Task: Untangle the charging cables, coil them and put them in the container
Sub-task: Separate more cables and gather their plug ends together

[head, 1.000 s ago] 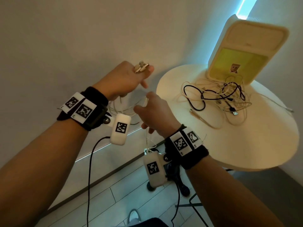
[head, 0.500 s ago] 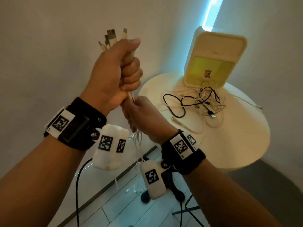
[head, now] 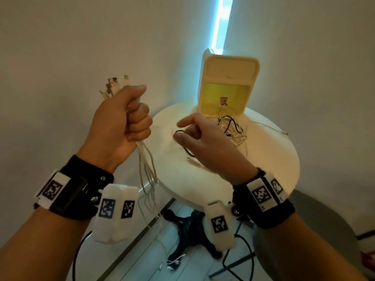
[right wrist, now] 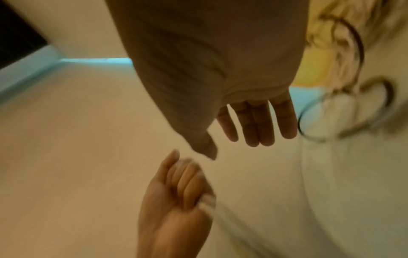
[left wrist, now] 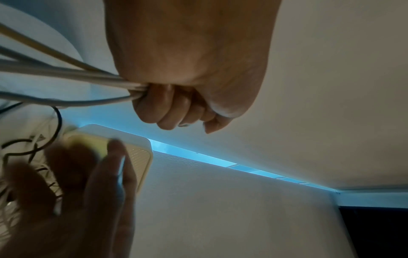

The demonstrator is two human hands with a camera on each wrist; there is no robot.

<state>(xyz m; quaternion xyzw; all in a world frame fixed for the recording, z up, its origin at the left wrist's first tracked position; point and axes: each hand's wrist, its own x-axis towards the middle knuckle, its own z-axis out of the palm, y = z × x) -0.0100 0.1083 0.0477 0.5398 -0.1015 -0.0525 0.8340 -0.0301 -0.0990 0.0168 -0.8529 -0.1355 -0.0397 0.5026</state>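
My left hand is raised left of the round table and grips a bundle of white cables in its fist. Their plugs stick up above the thumb and the cords hang down to the floor. The left wrist view shows the cords leaving the fist. My right hand hovers over the table with loose, straight fingers and holds nothing. Beyond it a tangle of white and black cables lies before the cream container, whose lid stands up.
The round white table stands in a corner between two walls, with a blue light strip in the gap. A black table base and trailing cable ends are on the wooden floor below.
My right hand has let go of the hanging cords below the left fist and moved right, out over the table. The left hand keeps its grip on the bundle.
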